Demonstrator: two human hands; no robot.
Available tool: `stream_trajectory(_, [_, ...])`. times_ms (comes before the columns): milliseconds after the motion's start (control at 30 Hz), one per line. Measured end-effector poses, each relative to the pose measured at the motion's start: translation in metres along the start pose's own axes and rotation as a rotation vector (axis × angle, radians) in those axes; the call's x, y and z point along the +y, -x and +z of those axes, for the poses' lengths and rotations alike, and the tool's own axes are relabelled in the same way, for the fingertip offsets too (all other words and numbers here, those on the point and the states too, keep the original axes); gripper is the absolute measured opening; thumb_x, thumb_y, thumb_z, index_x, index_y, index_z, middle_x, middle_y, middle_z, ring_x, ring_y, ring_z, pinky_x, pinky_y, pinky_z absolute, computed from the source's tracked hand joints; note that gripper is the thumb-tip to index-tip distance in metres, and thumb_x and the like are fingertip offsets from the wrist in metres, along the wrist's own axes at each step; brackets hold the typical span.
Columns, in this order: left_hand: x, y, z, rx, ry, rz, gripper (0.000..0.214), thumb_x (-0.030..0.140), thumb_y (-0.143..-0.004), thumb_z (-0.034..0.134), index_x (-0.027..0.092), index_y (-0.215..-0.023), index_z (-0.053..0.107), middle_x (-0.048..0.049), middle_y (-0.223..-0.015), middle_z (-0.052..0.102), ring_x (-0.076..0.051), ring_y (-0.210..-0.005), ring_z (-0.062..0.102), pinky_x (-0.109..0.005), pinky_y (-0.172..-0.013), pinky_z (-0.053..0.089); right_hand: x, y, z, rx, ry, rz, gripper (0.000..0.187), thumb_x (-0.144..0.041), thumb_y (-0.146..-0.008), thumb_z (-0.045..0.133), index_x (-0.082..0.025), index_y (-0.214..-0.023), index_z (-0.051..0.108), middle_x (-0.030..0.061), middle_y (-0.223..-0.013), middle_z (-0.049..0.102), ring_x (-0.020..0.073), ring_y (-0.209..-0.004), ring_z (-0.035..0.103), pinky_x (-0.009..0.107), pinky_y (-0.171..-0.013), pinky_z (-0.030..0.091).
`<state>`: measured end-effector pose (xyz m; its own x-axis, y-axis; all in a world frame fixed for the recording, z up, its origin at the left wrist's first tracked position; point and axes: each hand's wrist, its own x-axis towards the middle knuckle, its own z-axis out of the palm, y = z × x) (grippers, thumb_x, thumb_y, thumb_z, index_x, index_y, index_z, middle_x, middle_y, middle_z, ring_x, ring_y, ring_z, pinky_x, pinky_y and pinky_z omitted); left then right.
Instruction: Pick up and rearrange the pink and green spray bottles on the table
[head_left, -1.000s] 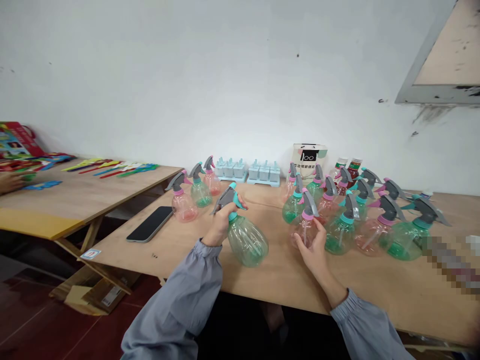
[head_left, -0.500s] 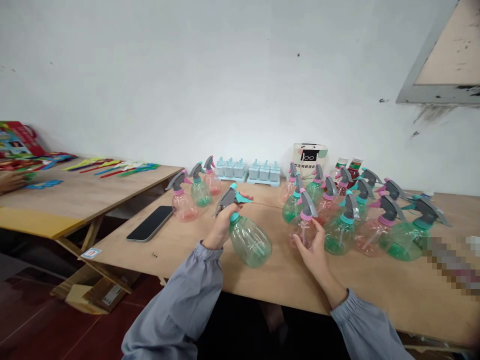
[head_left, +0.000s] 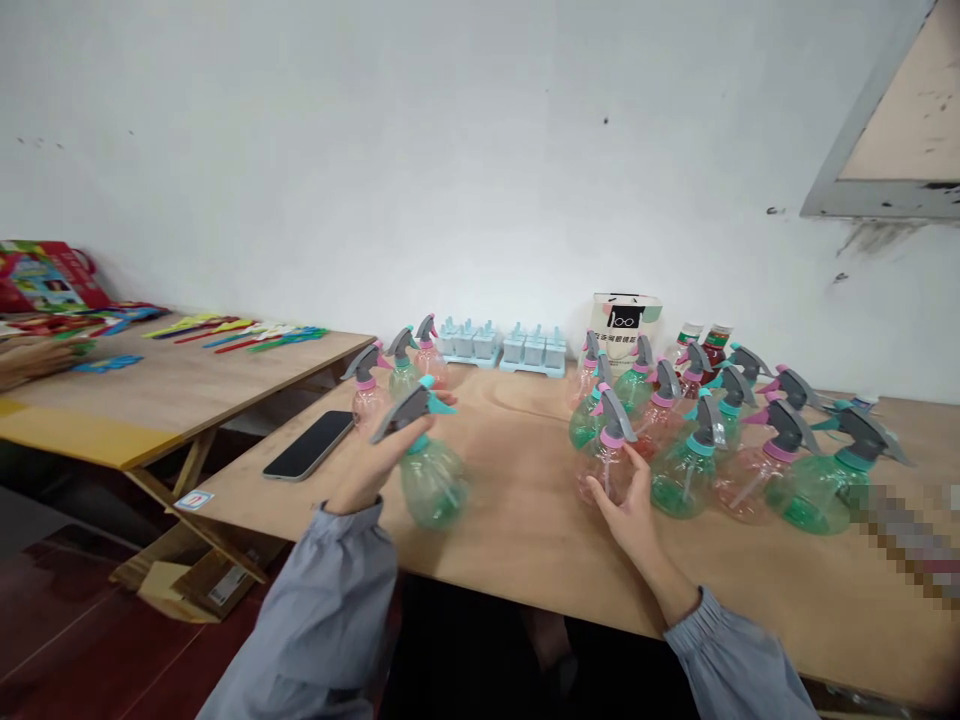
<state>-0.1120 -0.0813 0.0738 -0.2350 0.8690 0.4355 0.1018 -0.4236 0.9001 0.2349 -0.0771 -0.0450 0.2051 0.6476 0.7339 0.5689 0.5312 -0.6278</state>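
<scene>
My left hand point(head_left: 373, 462) is closed around the neck of a green spray bottle point(head_left: 435, 485) with a grey head and teal trigger; the bottle is slightly blurred and nearly upright over the table's left half. My right hand point(head_left: 628, 500) has its thumb and fingers on the body of a pink spray bottle point(head_left: 600, 470) that stands on the table. Behind and to the right of it is a group of several pink and green bottles, among them a green spray bottle point(head_left: 682, 485). Three more stand at the back left, with a pink spray bottle point(head_left: 367, 400) partly behind my left hand.
A phone point(head_left: 309, 446) lies at the left of the wooden table point(head_left: 517, 540). Pale blue ice-pop moulds point(head_left: 534, 352), a printed bag point(head_left: 624, 325) and capped bottles line the wall. On the neighbouring table point(head_left: 217, 385) lie colourful strips; another person's hand point(head_left: 37, 360) is there.
My left hand has moved left with the green spray bottle, which has turned from tilted to more upright. My right hand stays at the pink spray bottle. The view has shifted slightly.
</scene>
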Motion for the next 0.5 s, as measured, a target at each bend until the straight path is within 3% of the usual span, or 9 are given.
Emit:
stream_trajectory(100, [-0.001, -0.007, -0.049, 0.276, -0.142, -0.057, 0.041, 0.039, -0.058, 0.087, 0.021, -0.092, 0.075, -0.0033, -0.086, 0.074, -0.025, -0.086, 0.07, -0.033, -0.075, 0.057, 0.001, 0.001, 0.001, -0.01, -0.011, -0.002, 0.068, -0.049, -0.086, 0.068, -0.019, -0.141, 0.04, 0.0157, -0.137, 0.049, 0.0321, -0.13, 0.049, 0.057, -0.113, 0.037])
stream_trajectory(233, [-0.015, -0.02, -0.101, 0.4, -0.244, -0.038, 0.035, 0.044, -0.06, 0.085, 0.019, -0.081, 0.072, 0.0002, -0.071, 0.068, -0.019, -0.071, 0.064, -0.03, -0.063, 0.054, 0.002, 0.001, 0.001, -0.017, -0.019, -0.002, 0.069, -0.049, -0.086, 0.068, -0.019, -0.141, 0.039, 0.016, -0.137, 0.049, 0.0324, -0.131, 0.049, 0.058, -0.113, 0.037])
stream_trajectory(333, [-0.035, -0.028, -0.118, 0.477, -0.262, 0.012, 0.035, 0.042, -0.06, 0.084, 0.017, -0.082, 0.072, 0.0023, -0.072, 0.066, -0.017, -0.072, 0.061, -0.03, -0.067, 0.053, 0.002, 0.0, 0.002, -0.024, -0.021, -0.002, 0.069, -0.051, -0.086, 0.067, -0.019, -0.141, 0.039, 0.0161, -0.138, 0.049, 0.0327, -0.131, 0.049, 0.059, -0.113, 0.037])
stream_trajectory(500, [-0.059, -0.042, -0.12, 0.625, -0.316, 0.063, 0.032, 0.04, -0.062, 0.081, 0.015, -0.08, 0.071, 0.0024, -0.067, 0.061, -0.016, -0.068, 0.057, -0.029, -0.066, 0.05, 0.002, 0.001, 0.002, -0.038, -0.023, -0.008, 0.071, -0.053, -0.086, 0.067, -0.019, -0.142, 0.039, 0.0164, -0.138, 0.049, 0.0337, -0.131, 0.049, 0.06, -0.113, 0.037])
